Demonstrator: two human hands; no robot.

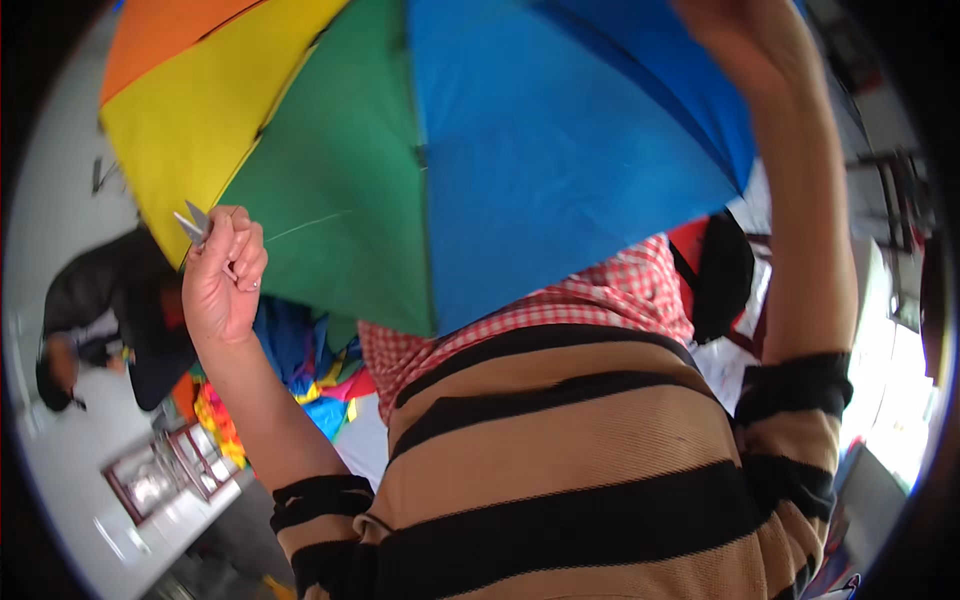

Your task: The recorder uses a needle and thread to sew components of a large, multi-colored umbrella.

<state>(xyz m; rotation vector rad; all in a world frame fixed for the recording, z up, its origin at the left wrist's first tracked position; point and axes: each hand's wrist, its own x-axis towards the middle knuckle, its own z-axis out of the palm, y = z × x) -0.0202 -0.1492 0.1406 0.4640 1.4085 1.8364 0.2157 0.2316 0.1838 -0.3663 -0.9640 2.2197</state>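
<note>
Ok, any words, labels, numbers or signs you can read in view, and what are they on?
None can be read.
Umbrella: plain coloured panels, no lettering visible.
Scissors in the left hand: just the blades show, no readable marking.
Striped sweater: no print visible.
Anything farther back: too small or blurred to tell.

We see white glare washing out detail at the right edge of the frame, and softer, moderate light elsewhere. At upper right, the right hand (740, 35) is blurred; the background (70, 170) at left looks soft. Lines curve toward the black, vignetted rim.
</note>
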